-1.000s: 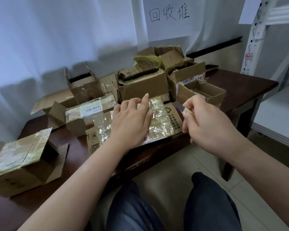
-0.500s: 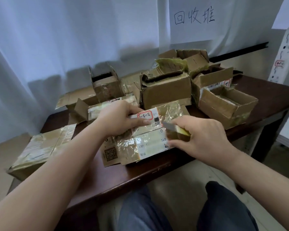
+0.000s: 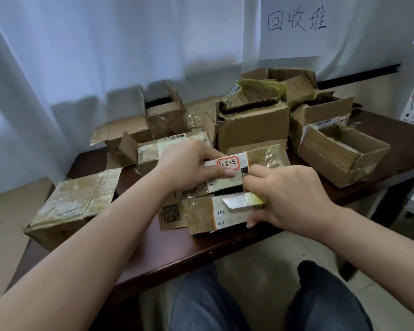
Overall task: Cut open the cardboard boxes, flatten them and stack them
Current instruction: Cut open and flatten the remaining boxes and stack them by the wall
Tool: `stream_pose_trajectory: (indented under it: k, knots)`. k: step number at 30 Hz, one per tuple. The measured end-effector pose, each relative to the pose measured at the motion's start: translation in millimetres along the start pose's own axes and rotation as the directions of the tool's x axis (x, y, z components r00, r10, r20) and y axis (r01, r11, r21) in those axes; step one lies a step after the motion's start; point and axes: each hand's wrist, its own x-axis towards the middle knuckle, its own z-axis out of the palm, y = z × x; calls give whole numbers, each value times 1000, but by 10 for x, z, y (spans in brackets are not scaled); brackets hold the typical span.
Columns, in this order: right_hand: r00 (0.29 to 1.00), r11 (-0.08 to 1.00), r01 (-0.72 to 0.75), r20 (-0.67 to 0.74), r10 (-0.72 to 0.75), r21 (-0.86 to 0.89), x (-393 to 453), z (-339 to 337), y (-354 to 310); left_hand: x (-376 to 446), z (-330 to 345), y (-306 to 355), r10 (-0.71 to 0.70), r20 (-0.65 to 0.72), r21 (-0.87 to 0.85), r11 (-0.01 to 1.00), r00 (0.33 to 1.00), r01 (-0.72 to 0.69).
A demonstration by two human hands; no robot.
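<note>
At the near edge of the table (image 3: 153, 256), the left hand (image 3: 189, 168) grips the far flap of the taped box (image 3: 227, 199) while the right hand (image 3: 289, 199) pinches a yellow utility knife (image 3: 244, 202), blade bared over the split seam. The cutting step looks nearly done. Next the flaps likely need spreading and pressing flat, blade kept away from the fingers.

Both forearms bare, no sleeves, watch or gloves in view. Hands: left (image 3: 189, 167), right (image 3: 289, 194), both bare, nails short with a pale gloss. Legs below the near edge of the worktop (image 3: 177, 256) in dark blue denim trousers (image 3: 206, 304), cloth slightly creased.
</note>
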Motion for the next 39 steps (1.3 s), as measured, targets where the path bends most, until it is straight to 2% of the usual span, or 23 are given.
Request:
stream_pose_trajectory:
  k: [4,7,9,11,12,14,17,19,20,22,25,27,30,31,32,33,35,37,39]
  knots:
    - [960,996,18,-276,-41,-86,-248,98,-92,19,63,-116,-45,-15,-73,996,999,44]
    - [947,995,19,-316,-50,-102,-281,112,-46,-5,85,-96,-30,5,-6,1000,1000,30]
    - [945,995,35,-321,-62,-92,-273,109,-18,-39,80,-33,-2,-99,56,998,995,7]
    - [942,997,24,-333,-46,-71,-267,104,-8,-80,67,37,95,-229,245,969,969,-37]
    - [937,998,13,-347,-34,-62,-263,106,-1,-98,61,79,153,-238,369,928,959,-57]
    - [926,998,-8,-378,-14,-55,-258,121,12,-119,82,176,195,-157,554,829,968,-77]
    - [918,998,-15,-396,-11,-62,-252,195,27,-82,137,270,128,-40,662,746,991,-70]
    - [917,998,-15,-400,-8,-54,-255,225,37,-53,71,272,183,-20,611,780,983,-132]
    - [916,999,-11,-401,-9,-47,-261,240,46,-52,-13,267,214,-33,510,844,976,-167]
    - [925,999,7,-379,-20,-36,-291,261,53,-57,-208,248,178,-50,191,968,983,-166]
    - [947,1000,27,-320,-27,-5,-359,357,26,-17,-397,259,189,-10,-92,978,982,-189]
    - [967,998,38,-252,-24,52,-413,426,8,-10,-408,309,205,27,-175,965,978,-197]
    - [997,981,29,-72,-15,194,-490,429,79,-31,-364,298,204,1,-167,965,979,-201]
    - [1000,947,-28,23,21,321,-508,410,118,-55,-361,297,204,-4,-176,963,979,-202]
    - [990,869,-120,126,67,480,-522,372,144,-80,-358,296,198,-3,-190,962,980,-195]
    - [975,745,-217,181,131,631,-542,350,165,-110,-356,305,193,-1,-201,961,981,-189]
    - [910,488,-327,131,393,809,-563,369,192,-178,-329,346,185,-18,-228,956,983,-184]
    - [731,306,-376,77,678,875,-530,433,210,-243,-271,399,177,-35,-249,952,984,-180]
    - [570,159,-439,137,810,884,-469,499,214,-305,-206,466,173,-59,-232,956,983,-182]
